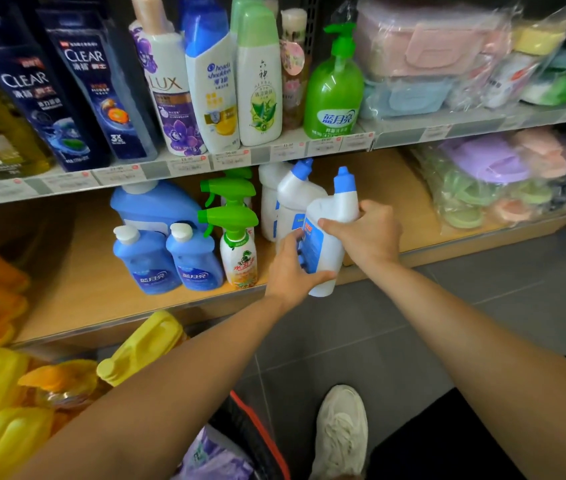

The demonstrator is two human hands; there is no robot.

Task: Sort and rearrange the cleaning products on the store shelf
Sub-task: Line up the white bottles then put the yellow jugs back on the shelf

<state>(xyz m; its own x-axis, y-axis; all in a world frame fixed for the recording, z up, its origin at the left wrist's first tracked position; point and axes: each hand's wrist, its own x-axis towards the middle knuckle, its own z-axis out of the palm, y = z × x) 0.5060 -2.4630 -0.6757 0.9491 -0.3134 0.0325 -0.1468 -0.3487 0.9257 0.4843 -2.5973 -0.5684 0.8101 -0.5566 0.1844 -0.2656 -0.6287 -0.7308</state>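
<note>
A person's left hand (292,268) and right hand (369,233) both grip one white angled-neck cleaner bottle (331,233) with a blue cap, held tilted at the front edge of the wooden shelf (101,278), just beside two matching bottles (292,199)

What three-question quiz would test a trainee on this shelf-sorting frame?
1. True or false: the left hand and the right hand both grip the white bottle with a blue cap.
2. On the lower shelf, what stands just left of the other white bottles? A spray bottles with green triggers; B glass jars; C paper rolls.
3. Fill in: the green pump bottle stands on the ___ shelf.
Key: 1 true; 2 A; 3 upper.
</note>
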